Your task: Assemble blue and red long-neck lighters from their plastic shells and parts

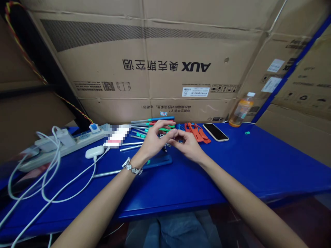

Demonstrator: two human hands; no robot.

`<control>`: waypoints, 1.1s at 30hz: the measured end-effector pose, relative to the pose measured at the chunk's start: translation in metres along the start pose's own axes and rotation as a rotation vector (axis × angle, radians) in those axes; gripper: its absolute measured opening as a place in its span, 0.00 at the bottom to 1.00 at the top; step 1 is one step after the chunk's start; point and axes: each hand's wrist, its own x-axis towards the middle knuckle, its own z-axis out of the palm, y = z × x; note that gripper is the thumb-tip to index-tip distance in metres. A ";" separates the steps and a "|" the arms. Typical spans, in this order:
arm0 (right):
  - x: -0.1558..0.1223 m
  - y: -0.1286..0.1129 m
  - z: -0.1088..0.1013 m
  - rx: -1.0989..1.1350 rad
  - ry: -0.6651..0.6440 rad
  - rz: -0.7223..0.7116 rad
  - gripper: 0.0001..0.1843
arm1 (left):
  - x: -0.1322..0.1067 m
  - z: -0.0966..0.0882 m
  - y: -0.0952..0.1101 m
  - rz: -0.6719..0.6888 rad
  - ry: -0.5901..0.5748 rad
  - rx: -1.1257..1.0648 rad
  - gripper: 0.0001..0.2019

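Note:
My left hand (157, 137) and my right hand (188, 145) meet over the blue table, thumbs and fingertips close together. Both seem to pinch something small, which the fingers hide. A bracelet (132, 167) circles my left wrist. Just below the fingers shows a small dark and white piece (164, 148), too unclear to name. Under my left wrist lies a tool with a blue handle (161, 161) and a long metal shaft (107, 173). Behind the hands is a pile of thin metal rods (131, 147) and coloured handles (161, 119). Orange-red plastic handles (194, 132) lie beyond my right hand.
At the right stand a phone (216, 132), lying flat, and a drink bottle (241, 109). A power strip (85, 139), white cables (58, 162) and a white case (94, 152) occupy the left. Cardboard (165, 41) walls the back of the table (248, 165).

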 end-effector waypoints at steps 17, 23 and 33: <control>0.000 0.011 0.013 0.027 0.120 0.006 0.15 | -0.004 0.006 -0.001 -0.015 0.000 -0.089 0.12; -0.002 0.001 0.013 -0.024 0.107 0.021 0.16 | -0.004 0.008 -0.002 -0.039 0.092 -0.086 0.08; 0.000 -0.010 -0.005 0.112 -0.033 0.057 0.19 | -0.004 0.002 -0.001 0.041 -0.003 0.006 0.10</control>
